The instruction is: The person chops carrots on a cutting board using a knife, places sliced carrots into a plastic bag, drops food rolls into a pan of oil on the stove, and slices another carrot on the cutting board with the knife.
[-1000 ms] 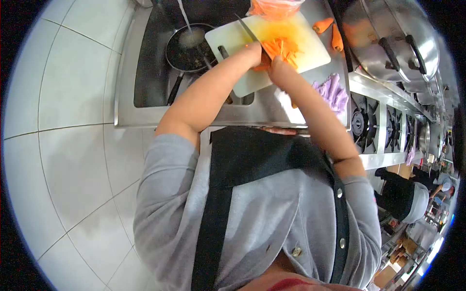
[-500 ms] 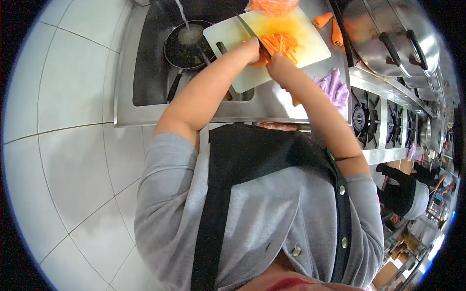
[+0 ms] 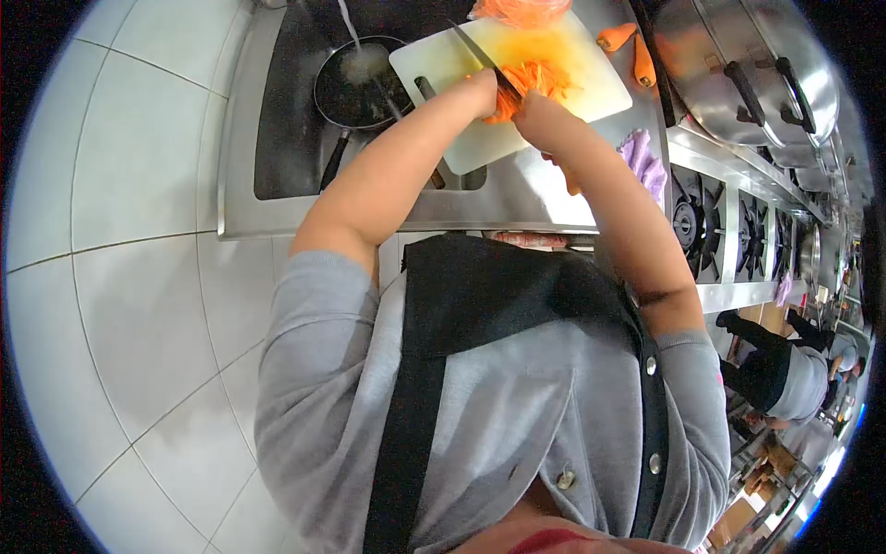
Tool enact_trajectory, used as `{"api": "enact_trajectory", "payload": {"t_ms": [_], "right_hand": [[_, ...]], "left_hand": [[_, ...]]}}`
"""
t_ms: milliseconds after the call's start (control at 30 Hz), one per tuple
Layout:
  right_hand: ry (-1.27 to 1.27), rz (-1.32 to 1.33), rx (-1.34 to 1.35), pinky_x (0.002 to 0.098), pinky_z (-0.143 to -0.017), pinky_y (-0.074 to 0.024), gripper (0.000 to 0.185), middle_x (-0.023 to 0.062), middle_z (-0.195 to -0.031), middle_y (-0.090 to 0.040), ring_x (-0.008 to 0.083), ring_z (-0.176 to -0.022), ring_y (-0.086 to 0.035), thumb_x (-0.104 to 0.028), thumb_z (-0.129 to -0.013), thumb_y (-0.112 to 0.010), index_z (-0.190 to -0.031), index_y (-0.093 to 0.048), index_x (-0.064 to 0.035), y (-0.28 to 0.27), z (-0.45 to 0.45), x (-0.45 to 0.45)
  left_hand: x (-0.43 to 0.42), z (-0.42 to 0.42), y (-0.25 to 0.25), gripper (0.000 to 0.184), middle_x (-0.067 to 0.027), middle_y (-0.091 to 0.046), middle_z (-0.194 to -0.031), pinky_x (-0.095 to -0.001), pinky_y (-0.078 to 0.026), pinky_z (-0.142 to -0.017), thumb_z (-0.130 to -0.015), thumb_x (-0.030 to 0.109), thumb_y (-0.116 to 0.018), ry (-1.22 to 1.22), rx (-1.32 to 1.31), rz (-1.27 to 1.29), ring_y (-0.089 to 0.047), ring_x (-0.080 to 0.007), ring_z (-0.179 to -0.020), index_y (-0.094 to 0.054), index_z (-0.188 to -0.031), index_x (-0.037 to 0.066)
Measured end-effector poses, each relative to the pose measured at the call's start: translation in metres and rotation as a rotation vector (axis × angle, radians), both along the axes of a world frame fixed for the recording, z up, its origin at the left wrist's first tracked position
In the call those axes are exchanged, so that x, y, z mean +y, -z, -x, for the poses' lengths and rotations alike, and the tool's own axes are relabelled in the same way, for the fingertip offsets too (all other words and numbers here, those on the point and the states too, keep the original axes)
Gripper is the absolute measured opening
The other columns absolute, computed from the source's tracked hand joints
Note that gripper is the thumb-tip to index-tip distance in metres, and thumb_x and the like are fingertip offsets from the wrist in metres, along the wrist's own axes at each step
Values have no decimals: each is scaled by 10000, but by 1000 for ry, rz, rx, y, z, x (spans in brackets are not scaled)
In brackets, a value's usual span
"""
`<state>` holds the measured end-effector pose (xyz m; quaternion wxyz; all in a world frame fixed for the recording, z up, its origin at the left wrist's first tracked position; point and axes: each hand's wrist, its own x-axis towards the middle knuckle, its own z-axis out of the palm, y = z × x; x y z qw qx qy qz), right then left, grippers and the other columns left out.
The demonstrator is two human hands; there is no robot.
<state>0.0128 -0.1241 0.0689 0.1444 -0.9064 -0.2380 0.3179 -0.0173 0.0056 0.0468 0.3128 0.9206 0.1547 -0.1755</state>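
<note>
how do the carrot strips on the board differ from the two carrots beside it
The carrot strips are thin slivers, while each of the carrots is one thick, tapering piece. The strips lie jumbled in a heap; the carrots lie as two separate pieces. The strips are on the cutting board, the carrots off it on the metal counter. Both are orange.
</note>
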Motion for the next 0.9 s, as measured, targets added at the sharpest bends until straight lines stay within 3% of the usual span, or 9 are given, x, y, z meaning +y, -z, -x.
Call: {"api": "enact_trajectory", "payload": {"t_ms": [100,133,367,433,467,600,700,733,900], "right_hand": [[34,-41,-17,399,-374,-471,334,229,-684,-600,313,-455,-577,-229,-882,-490,-1022,-431,68,12,13,-5],[-107,-187,-406,408,-374,-466,320,226,-681,-599,313,-463,-581,-212,-876,-486,-1018,-430,69,88,-6,-15],[27,44,56,415,-405,-477,312,229,-719,-590,297,-484,-583,-222,-883,-482,-1021,-431,54,-18,10,1],[-76,-110,-326,413,-437,-491,345,231,-736,-608,294,-521,-604,-245,-892,-491,-1049,-429,56,82,-5,-9],[-96,-107,-345,410,-436,-493,352,234,-734,-609,295,-514,-602,-246,-890,-498,-1050,-429,60,82,-6,-9],[-14,39,-3,414,-427,-491,341,237,-719,-608,307,-498,-595,-238,-891,-500,-1029,-432,66,-8,6,5],[38,-8,-8,425,-480,-515,242,272,-787,-634,338,-568,-646,-132,-870,-435,-995,-488,70,-3,17,0],[-49,-101,-246,423,-483,-514,245,254,-771,-633,323,-554,-637,-133,-872,-441,-999,-485,71,56,5,-7],[4,-28,-19,414,-389,-474,345,210,-666,-586,293,-490,-590,-259,-896,-503,-1021,-435,56,-12,5,9]], "left_hand": [[1,3,-4,467,-184,-607,-1135,-373,-482,-868,-727,89,-701,28,-84,39,-591,-308,-1041,-547,-1163,24],[-1,5,-5,466,-185,-606,-1137,-376,-485,-864,-725,95,-705,44,-124,61,-592,-305,-1042,-553,-1160,25],[18,-17,46,474,-197,-621,-1081,-385,-491,-846,-707,156,-745,35,-9,-62,-603,-320,-1010,-559,-1119,14],[26,-28,74,462,-212,-624,-1052,-395,-495,-833,-701,156,-753,35,-37,-195,-608,-324,-996,-560,-1092,1],[10,-4,17,458,-221,-624,-1044,-400,-496,-827,-701,149,-752,32,-56,-60,-610,-325,-992,-560,-1085,-9],[15,-7,29,405,-219,-626,-1042,-396,-496,-828,-721,93,-704,36,-25,-71,-607,-329,-1001,-560,-1085,-11],[17,-13,47,370,-214,-627,-1041,-397,-497,-827,-723,69,-686,-14,-60,-148,-605,-335,-1002,-574,-1070,0],[15,-13,47,370,-214,-627,-1041,-397,-497,-827,-723,69,-686,-14,-60,-146,-605,-335,-1002,-574,-1070,0],[12,2,16,363,-207,-623,-1057,-408,-488,-852,-715,66,-694,-11,-24,-36,-597,-344,-1012,-581,-1054,4]]}}
